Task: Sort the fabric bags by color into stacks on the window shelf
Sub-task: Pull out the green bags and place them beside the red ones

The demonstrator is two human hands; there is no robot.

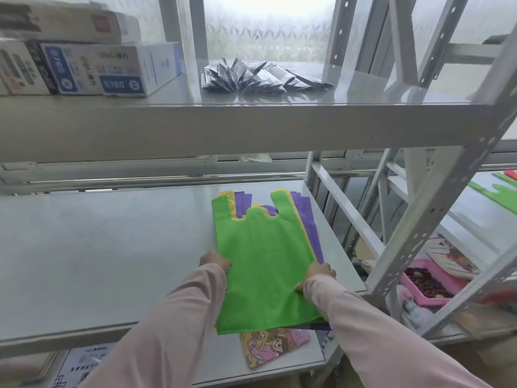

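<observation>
A grey metal shelf (98, 247) by the frosted window (268, 26) carries 1 mixed pile of fabric bags (305, 219), handles pointing toward the glass and bottoms overhanging the near edge toward the person. The pile's long axis runs straight away from the body, so it lies directly ahead of both hands and between them. On top is a green bag (263, 264); yellow and purple edges fan out beneath it along the right side and at the handles. The left hand (215, 261) presses against the pile's left edge, fingers tucked at the green fabric; whether it pinches or merely steadies cannot be told. The right hand (319, 274) is clenched on the right edge, thumb over the green bag, fingers hidden beneath. Both arms, in pale pink sleeves (173, 326), reach forward roughly parallel, equally near. Judging by the mixed colours, sorting has barely begun; open shelf lies to the left.
</observation>
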